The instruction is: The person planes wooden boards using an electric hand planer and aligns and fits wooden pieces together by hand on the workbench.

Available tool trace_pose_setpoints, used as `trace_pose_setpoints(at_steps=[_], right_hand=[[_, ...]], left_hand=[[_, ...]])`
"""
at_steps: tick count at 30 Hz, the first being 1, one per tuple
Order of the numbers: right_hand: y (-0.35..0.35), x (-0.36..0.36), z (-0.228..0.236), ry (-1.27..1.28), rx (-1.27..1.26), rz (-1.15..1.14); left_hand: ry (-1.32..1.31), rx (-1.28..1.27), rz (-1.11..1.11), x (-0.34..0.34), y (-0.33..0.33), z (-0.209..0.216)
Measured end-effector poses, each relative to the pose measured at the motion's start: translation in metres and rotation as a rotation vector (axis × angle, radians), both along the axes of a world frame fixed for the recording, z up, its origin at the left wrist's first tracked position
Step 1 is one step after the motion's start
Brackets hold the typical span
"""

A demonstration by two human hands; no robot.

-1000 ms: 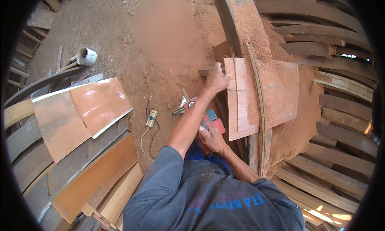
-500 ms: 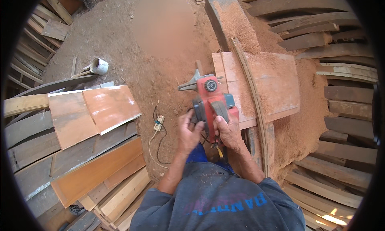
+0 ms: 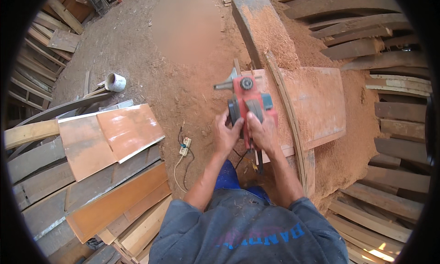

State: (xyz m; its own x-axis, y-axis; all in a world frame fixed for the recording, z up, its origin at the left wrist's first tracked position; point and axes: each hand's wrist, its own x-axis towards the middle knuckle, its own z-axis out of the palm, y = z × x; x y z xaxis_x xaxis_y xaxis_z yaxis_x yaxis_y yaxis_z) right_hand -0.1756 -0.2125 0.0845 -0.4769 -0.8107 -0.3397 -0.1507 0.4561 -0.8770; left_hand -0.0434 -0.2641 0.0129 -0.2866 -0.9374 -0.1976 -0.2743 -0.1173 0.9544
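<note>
A red electric hand planer (image 3: 244, 95) with a black knob and a metal side fence is in both my hands, over the left edge of a reddish wooden panel (image 3: 323, 103). My right hand (image 3: 263, 133) wraps around its rear handle. Against the black side cover, my left hand (image 3: 228, 134) grips with thumb and fingers; part of the fingers is hidden. Whether the planer's sole touches the panel is not visible. A long, thin curved wooden strip (image 3: 287, 103) lies across the panel, just right of the planer.
The panel rests on a thick beam (image 3: 244, 27) heaped with shavings. Stacked curved timbers (image 3: 398, 147) line the right. On the left are panels (image 3: 130, 131) over boards, a white bucket (image 3: 115, 82) and a socket strip (image 3: 185, 146) with cords on the dirt floor.
Both hands have shifted the planer slightly forward and to the right, closer over the panel's left edge. My left hand keeps its place at the side cover. The view has tilted a little.
</note>
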Motion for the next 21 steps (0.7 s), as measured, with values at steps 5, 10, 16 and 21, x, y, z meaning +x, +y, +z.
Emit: trace_pose_setpoints(at_steps=[5,10,16,21], right_hand=[[-0.089,-0.025,0.012,0.045,-0.112,0.034],[-0.076,-0.028,0.0,-0.009,-0.125,-0.027],[0.046,0.018,0.007,-0.089,0.009,-0.003],[0.061,0.023,0.008,-0.204,0.02,-0.026]], left_hand=[[0.121,0.014,0.018,-0.031,-0.096,-0.023],[0.243,0.068,-0.071,-0.03,-0.082,-0.001],[0.05,0.093,-0.048,0.018,0.038,0.029],[-0.006,0.07,-0.007,0.019,0.056,0.012]])
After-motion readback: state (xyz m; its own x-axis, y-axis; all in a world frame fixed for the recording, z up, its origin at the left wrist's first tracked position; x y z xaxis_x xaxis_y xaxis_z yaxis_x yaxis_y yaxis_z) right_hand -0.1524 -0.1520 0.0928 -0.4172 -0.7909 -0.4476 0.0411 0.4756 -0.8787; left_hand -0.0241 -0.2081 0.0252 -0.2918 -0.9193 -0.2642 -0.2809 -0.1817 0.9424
